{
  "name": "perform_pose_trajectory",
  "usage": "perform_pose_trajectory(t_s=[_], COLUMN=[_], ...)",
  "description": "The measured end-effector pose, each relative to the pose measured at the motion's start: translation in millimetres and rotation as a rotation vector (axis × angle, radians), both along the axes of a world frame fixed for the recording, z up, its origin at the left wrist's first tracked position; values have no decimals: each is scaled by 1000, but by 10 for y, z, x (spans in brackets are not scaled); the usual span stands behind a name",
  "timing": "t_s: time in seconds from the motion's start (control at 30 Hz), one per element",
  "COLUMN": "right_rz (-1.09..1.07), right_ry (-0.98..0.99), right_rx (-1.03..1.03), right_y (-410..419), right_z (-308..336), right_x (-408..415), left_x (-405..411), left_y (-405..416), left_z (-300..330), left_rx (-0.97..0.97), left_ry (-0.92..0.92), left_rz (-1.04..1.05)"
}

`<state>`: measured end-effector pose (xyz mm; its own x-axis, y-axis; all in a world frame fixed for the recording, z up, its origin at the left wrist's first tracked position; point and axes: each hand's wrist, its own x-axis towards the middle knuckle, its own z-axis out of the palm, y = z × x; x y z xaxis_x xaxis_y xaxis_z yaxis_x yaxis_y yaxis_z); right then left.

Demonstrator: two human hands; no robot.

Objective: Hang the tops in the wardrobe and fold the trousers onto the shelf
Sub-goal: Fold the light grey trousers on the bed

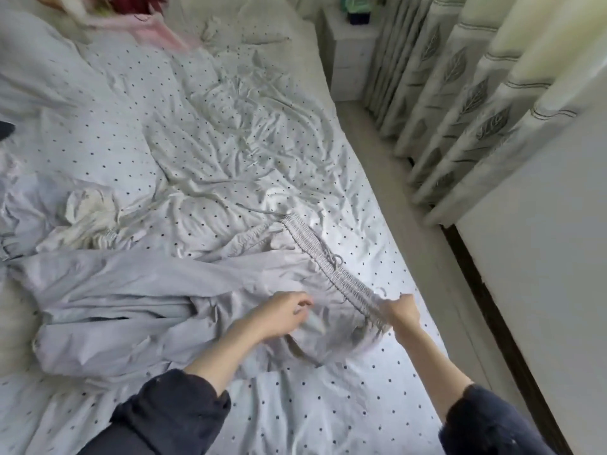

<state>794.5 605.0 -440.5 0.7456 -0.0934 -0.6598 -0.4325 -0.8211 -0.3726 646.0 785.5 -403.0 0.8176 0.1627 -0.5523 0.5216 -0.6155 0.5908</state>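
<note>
Light grey trousers [131,290] lie spread across the dotted bed sheet [230,142], legs pointing left, elastic waistband [315,247] with a drawstring toward the right. My right hand [399,311] grips the near end of the waistband. Just left of it, my left hand [282,315] hovers over the trouser seat with fingers loosely curled, touching or almost touching the fabric. A pink garment [161,31] lies blurred at the far end of the bed, with a dark red one [131,3] behind it.
A crumpled white garment [88,215] lies left of the trousers. Leaf-patterned curtains [460,93] hang along the right, a white bedside cabinet [351,50] stands at the far right corner, and a white panel [542,257] stands near right beyond a narrow strip of floor.
</note>
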Motion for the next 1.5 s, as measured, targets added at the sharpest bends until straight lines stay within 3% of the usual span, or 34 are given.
perform_pose_trajectory(t_s=[0.17,0.27,0.4,0.53,0.7,0.9,1.07,1.2,1.4,1.5], right_rz=[358,550,679,757,573,132,-59,81,234,248], right_ry=[-83,-153,-170,-52,-20,-352,-460,-321,41,151], right_rx=[10,87,92,40,222,280,235,315,-30,-59], right_y=[667,1299,1941,2192,2106,1891,1747,1545,794,526], right_z=[-194,-378,-643,-829,-782,-431,-392,-680,-1273,-1361], right_x=[55,173,462,777,1156,2014,2631,2481,1693,1430], left_x=[-140,-120,-33,143,712,2047,2919,2795,1903,1560], left_y=[931,1467,1855,1912,2025,2136,1977,1782,1123,724], left_z=[-188,-371,-638,-782,-619,-257,-303,-683,-1219,-1270], left_rx=[272,387,374,382,390,488,520,554,479,495], left_ry=[-108,-56,120,137,-34,-321,-477,-353,-164,-174], left_rz=[249,345,391,381,485,392,318,198,35,-54])
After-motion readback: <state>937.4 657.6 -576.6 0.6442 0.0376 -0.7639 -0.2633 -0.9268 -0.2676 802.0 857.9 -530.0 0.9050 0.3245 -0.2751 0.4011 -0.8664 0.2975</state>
